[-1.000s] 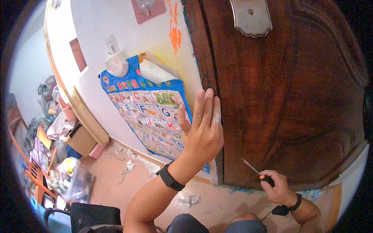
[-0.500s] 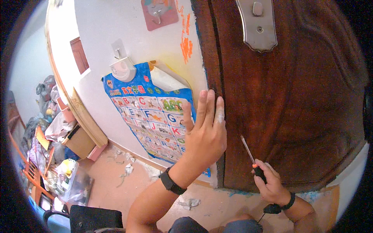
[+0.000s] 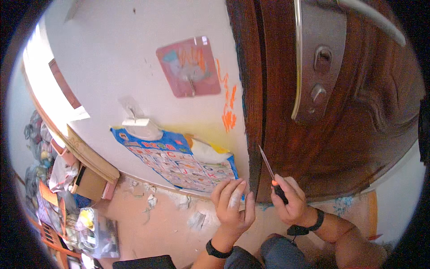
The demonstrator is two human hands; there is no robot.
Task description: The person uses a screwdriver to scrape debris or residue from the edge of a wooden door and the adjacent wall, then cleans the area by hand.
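Observation:
A screwdriver [image 3: 278,190] with a black and orange handle is gripped in my right hand [image 3: 293,204], its thin metal shaft slanting up and left in front of the dark wooden door [image 3: 313,152]. Lower down, to the left, my left hand [image 3: 233,204] has its fingers loosely bent and apart, with nothing visible in them and a white smear on one. It is just below the alphabet poster [image 3: 183,163] on the white wall, near the door frame [image 3: 251,112]. A metal lock plate [image 3: 320,71] with a handle is on the door.
A pink card with a hook [image 3: 188,71] is stuck on the wall, with orange scribbles beside it. A white device [image 3: 143,130] hangs over the poster's top. Scraps [image 3: 197,220] lie on the floor. Bags, a cardboard box [image 3: 89,184] and a clear bin [image 3: 101,237] are piled at left.
My view has tilted up, bringing more of the lock plate into sight. My left hand has come down off the poster's edge, its fingers bending. My right hand still grips the screwdriver, slightly further left.

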